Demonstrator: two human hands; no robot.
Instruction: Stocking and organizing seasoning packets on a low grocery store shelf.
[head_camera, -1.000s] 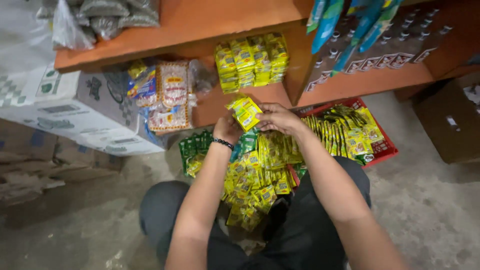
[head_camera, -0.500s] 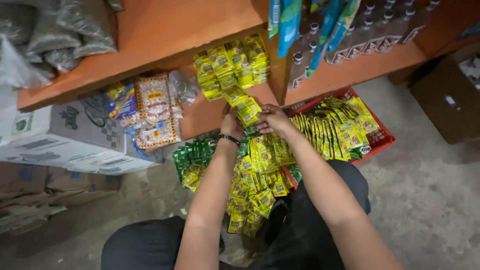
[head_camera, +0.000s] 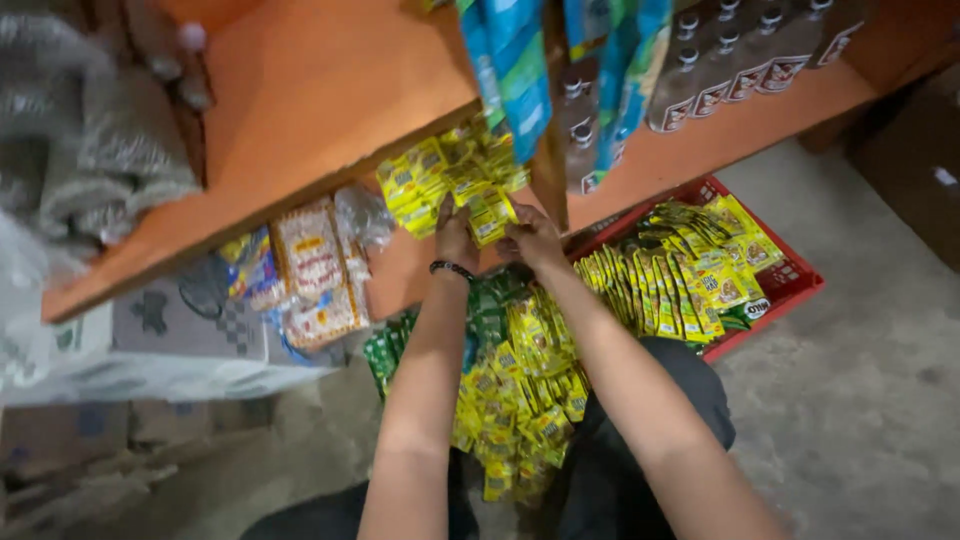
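Both my hands are raised to the lower shelf and hold a small bundle of yellow sachets (head_camera: 490, 218) between them. My left hand (head_camera: 455, 240), with a dark bracelet on the wrist, grips its left side. On the bundle's right side my right hand (head_camera: 535, 238) is closed. Just above sits a stack of the same yellow sachets (head_camera: 440, 175) on the orange shelf (head_camera: 400, 270). A heap of yellow and green sachet strips (head_camera: 515, 390) lies over my lap.
A red crate (head_camera: 790, 285) full of yellow-green sachets stands on the concrete floor at the right. Snack packets (head_camera: 310, 270) and a white carton (head_camera: 170, 340) are at the left. Blue packets (head_camera: 515, 70) hang from above; dark bottles (head_camera: 740, 60) line the right shelf.
My hands have lifted the yellow bundle from above my lap up to the shelf, next to the stack there. My view has shifted closer and further right.
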